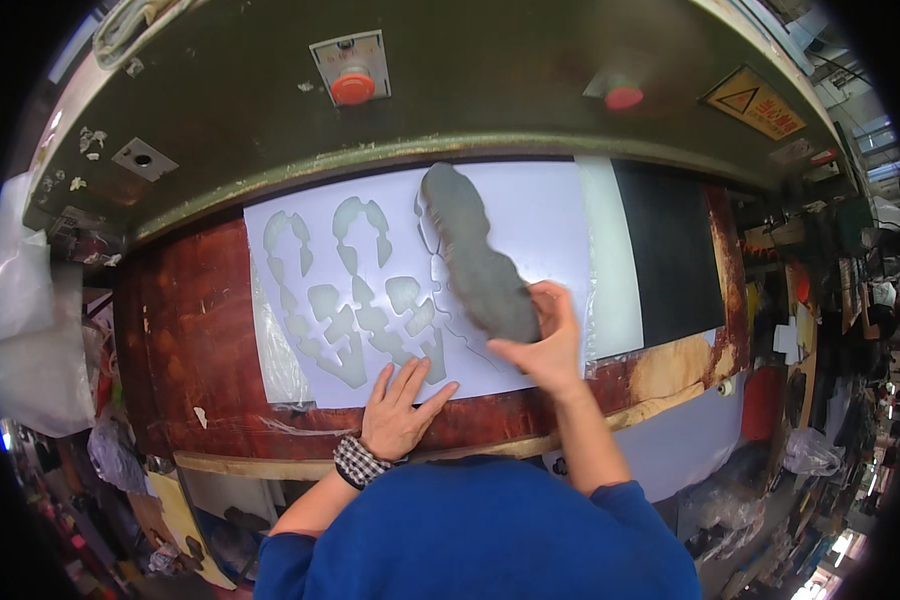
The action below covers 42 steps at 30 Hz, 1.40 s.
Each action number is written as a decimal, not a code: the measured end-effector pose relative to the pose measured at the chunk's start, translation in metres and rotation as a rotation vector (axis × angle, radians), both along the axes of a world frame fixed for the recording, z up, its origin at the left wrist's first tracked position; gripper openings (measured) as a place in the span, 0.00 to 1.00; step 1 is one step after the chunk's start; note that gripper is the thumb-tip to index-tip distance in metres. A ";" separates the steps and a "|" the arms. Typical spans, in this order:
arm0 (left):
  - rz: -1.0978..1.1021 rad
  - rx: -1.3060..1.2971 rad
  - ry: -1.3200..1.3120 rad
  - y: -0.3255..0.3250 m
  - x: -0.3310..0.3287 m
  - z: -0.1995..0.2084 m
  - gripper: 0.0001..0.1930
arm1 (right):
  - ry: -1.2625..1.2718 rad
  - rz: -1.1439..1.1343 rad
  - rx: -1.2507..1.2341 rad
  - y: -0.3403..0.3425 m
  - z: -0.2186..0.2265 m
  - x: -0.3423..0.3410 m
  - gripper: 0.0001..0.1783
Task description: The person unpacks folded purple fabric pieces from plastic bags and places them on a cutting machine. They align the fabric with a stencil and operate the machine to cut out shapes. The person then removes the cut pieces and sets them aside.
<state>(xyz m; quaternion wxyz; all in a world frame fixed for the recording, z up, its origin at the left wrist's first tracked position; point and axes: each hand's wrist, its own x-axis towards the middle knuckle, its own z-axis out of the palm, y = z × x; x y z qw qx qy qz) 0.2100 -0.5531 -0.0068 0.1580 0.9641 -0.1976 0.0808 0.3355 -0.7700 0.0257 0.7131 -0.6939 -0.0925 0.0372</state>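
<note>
A thick grey cutting die (pixel 478 255), long and curved like a shoe sole, lies slantwise over the white sheet (pixel 550 215). Gripping its near end is my right hand (pixel 550 345), thumb on the near side and fingers round the right edge. Thin curved cut lines (pixel 438 270) show on the sheet along the die's left side. Farther left, two groups of cut-out openings (pixel 365 318) let a greenish-grey layer show through. My left hand (pixel 400 408), with a checked band at the wrist, rests flat on the sheet's near edge, fingers spread beside the second group of openings.
Beneath the sheet is a worn red-brown board (pixel 185 330). A black sheet (pixel 670 265) and a pale strip (pixel 615 270) lie to the right. The green machine body (pixel 490 85) spans the far side, carrying a red button (pixel 352 88) and a yellow warning label (pixel 757 103).
</note>
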 end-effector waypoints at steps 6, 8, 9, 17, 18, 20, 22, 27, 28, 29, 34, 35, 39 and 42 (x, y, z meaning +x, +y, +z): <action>-0.006 0.005 -0.022 0.004 -0.007 -0.007 0.28 | -0.153 -0.196 -0.304 -0.038 0.000 0.004 0.42; -0.003 -0.023 -0.062 0.004 -0.003 -0.007 0.27 | -0.296 -0.254 -0.608 -0.039 -0.009 0.008 0.44; 0.001 -0.033 -0.055 0.004 0.001 -0.007 0.27 | -0.313 -0.263 -0.667 -0.037 -0.014 0.012 0.45; 0.030 -0.036 -0.039 0.013 0.050 0.001 0.28 | -0.399 -0.378 -0.669 -0.015 -0.027 0.074 0.51; 0.026 -0.044 -0.042 0.015 0.061 0.004 0.28 | -0.398 -0.351 -0.664 -0.013 -0.027 0.083 0.51; 0.002 -0.058 -0.075 0.020 0.080 0.010 0.28 | -0.436 -0.292 -0.640 -0.015 -0.022 0.101 0.52; 0.044 -0.132 -0.066 0.024 0.092 0.016 0.26 | -0.348 -0.283 -0.500 -0.019 -0.009 0.121 0.54; 0.152 -0.242 -0.157 0.019 0.092 0.013 0.20 | -0.688 -0.628 -0.529 -0.027 0.059 0.197 0.49; 0.153 -0.269 -0.207 0.017 0.093 0.010 0.19 | -0.757 -0.702 -0.650 -0.024 0.072 0.214 0.50; 0.167 -0.278 -0.210 0.016 0.098 0.006 0.17 | -0.794 -0.773 -0.789 -0.017 0.081 0.227 0.50; 0.251 -0.233 -0.253 0.030 0.145 -0.003 0.14 | -0.865 -0.827 -0.704 0.010 0.079 0.247 0.54; 0.249 -0.232 -0.254 0.032 0.154 -0.002 0.13 | -0.916 -0.851 -0.660 0.010 0.074 0.249 0.54; 0.257 -0.204 -0.235 0.038 0.166 0.003 0.10 | -0.773 -0.747 -0.748 -0.002 0.057 0.240 0.52; 0.290 -0.225 -0.198 0.035 0.159 0.004 0.09 | -0.646 -0.583 -0.487 -0.008 0.042 0.199 0.51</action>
